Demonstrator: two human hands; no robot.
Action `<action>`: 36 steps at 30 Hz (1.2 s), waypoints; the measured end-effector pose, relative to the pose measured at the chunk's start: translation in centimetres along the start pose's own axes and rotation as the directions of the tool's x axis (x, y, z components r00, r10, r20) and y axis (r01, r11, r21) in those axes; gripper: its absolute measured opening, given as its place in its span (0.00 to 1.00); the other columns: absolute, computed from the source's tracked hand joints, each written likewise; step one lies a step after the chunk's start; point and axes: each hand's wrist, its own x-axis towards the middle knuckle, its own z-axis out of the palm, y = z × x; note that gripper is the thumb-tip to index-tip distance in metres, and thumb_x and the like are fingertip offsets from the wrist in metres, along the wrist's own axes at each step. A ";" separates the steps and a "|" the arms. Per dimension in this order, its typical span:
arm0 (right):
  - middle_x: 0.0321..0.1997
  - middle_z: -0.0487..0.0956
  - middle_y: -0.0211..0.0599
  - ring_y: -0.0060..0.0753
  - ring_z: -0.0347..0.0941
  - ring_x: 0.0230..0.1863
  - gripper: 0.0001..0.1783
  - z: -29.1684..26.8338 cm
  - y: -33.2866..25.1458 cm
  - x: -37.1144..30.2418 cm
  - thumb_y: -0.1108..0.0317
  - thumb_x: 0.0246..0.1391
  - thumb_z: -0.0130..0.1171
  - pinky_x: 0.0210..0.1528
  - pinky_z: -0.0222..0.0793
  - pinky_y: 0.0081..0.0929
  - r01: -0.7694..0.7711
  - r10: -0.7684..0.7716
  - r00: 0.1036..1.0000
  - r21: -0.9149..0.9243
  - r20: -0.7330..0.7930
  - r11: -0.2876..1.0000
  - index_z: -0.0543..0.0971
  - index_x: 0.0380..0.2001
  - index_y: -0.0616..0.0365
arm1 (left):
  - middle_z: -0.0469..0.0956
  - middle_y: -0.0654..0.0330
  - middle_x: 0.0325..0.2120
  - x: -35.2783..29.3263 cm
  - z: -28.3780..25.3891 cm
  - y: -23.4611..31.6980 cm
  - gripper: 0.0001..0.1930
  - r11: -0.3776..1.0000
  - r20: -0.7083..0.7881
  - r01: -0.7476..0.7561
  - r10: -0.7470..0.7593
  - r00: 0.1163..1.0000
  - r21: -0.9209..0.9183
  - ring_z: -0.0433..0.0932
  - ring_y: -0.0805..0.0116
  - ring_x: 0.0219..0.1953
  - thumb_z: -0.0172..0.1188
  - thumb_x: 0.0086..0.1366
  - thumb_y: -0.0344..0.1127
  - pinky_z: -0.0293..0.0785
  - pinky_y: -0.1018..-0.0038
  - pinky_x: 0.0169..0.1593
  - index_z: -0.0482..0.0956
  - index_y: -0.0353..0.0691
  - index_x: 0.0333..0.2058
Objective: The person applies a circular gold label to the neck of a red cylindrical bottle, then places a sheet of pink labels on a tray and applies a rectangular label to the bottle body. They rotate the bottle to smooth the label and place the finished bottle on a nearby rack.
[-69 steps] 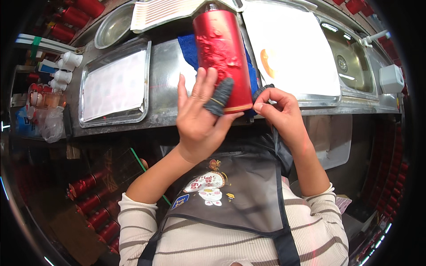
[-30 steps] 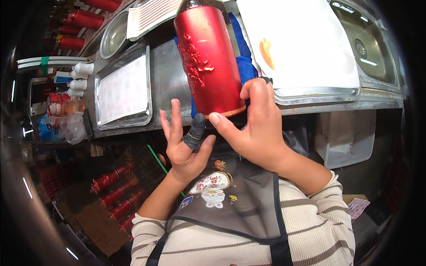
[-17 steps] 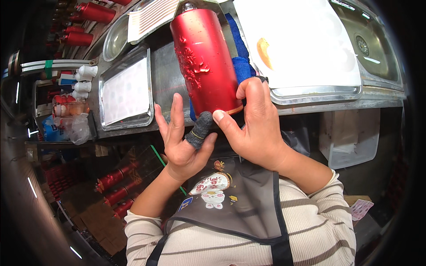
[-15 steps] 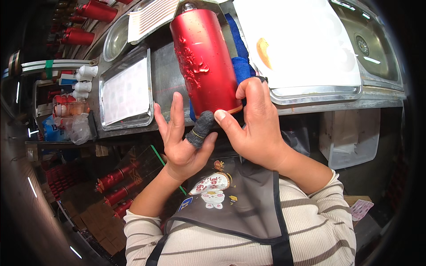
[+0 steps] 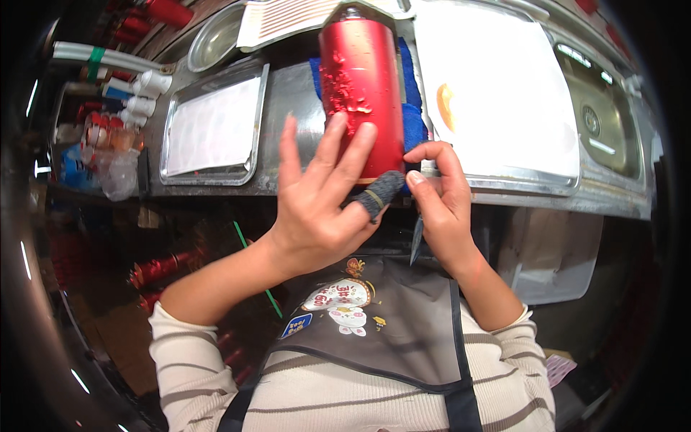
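Steel runs across the top of our head view: a long metal surface (image 5: 288, 93) with a sink (image 5: 601, 108) at 2 o'clock and a shallow metal tray (image 5: 212, 129) at 10 o'clock. A white cutting board (image 5: 504, 93) lies at 1 o'clock with an orange smear on it. At 12 o'clock a tall red canister (image 5: 362, 86) rests on a blue cloth (image 5: 412, 119).

Below the canister, near the picture's centre, our left hand (image 5: 317, 209) is raised with its fingers spread and its palm toward us. One of its fingers wears a dark grey knitted finger cot (image 5: 380, 191) with a yellowish band round it. Our right hand (image 5: 439, 201) is just beside it at 3 o'clock, thumb and forefinger pinched at the tip of the cot, its other fingers curled around a knife whose thin blade (image 5: 417, 241) points down.

At 6 o'clock we see a grey apron (image 5: 389, 324) over a striped top (image 5: 338, 403). Red bottles (image 5: 155, 270) lie in the dark at 8 o'clock.
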 end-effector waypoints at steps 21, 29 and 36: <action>0.36 0.76 0.27 0.09 0.63 0.27 0.10 0.0 1.2 -4.1 0.82 0.60 0.53 0.30 0.57 0.10 0.304 -0.323 0.946 -0.350 0.004 0.886 0.78 0.44 0.67 | 0.66 0.38 0.65 -1.2 5.8 -1.1 0.48 0.967 -0.370 0.138 -0.211 0.905 -0.212 0.68 0.42 0.66 0.75 0.53 0.45 0.52 0.33 0.66 0.60 0.26 0.66; 0.39 0.77 0.32 0.09 0.65 0.27 0.12 0.1 1.4 -4.1 0.81 0.58 0.56 0.29 0.59 0.11 0.275 -0.299 0.954 -0.507 0.035 0.817 0.77 0.46 0.67 | 0.63 0.35 0.66 -3.7 7.3 -1.9 0.45 0.810 -0.228 0.247 -0.418 0.880 -0.533 0.65 0.35 0.66 0.70 0.61 0.44 0.66 0.57 0.66 0.57 0.25 0.68; 0.39 0.80 0.37 0.13 0.67 0.24 0.12 0.1 0.0 -4.0 0.80 0.56 0.59 0.26 0.63 0.14 0.433 -0.456 0.879 -0.624 0.135 0.650 0.78 0.45 0.66 | 0.67 0.39 0.63 -3.5 7.4 -1.7 0.42 0.755 -0.208 0.270 -0.471 0.857 -0.597 0.66 0.35 0.64 0.70 0.61 0.43 0.66 0.54 0.65 0.59 0.30 0.67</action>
